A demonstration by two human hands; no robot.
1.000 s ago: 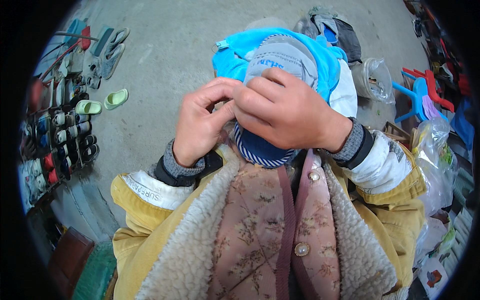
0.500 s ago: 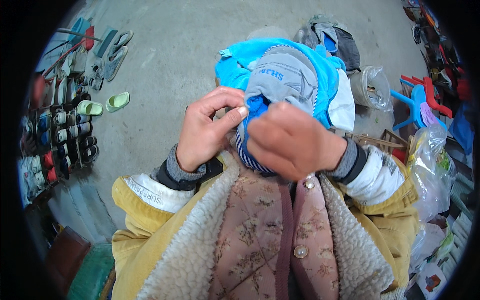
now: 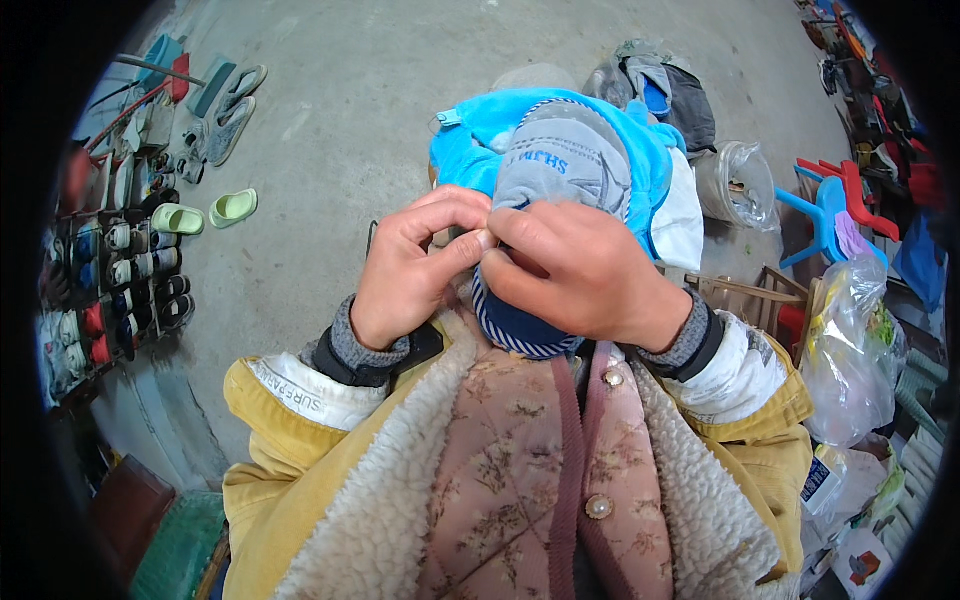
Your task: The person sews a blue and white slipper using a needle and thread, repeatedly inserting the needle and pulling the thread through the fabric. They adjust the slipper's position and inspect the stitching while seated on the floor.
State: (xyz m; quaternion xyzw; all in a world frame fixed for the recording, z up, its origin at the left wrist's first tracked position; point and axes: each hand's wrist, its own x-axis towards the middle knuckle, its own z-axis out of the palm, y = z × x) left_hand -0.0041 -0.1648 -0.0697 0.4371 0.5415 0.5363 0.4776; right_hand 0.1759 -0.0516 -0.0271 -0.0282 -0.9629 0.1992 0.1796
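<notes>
A grey cloth slipper [image 3: 555, 180] with blue lettering and a striped edging lies in front of me, its toe pointing away. My left hand [image 3: 415, 265] is closed in a pinch on the left edge of the slipper's opening. My right hand [image 3: 590, 270] lies over the opening, with thumb and forefinger pressed together against the left fingertips. Anything thin between the right fingers is hidden. Under the slipper spreads a bright blue plush cloth [image 3: 655, 185], with a white cloth [image 3: 680, 215] hanging at its right.
Shoe racks [image 3: 120, 265] stand at the left, near green clogs [image 3: 233, 207] on the floor. A lined bin [image 3: 738, 185], a blue stool [image 3: 825, 215] and clear plastic bags [image 3: 850, 350] are at the right. Dark grey slippers [image 3: 680, 95] lie beyond the cloth.
My right hand has moved up and left until its fingertips meet the left ones, covering the blue lining. My left hand stays pinched on the slipper's edge.
</notes>
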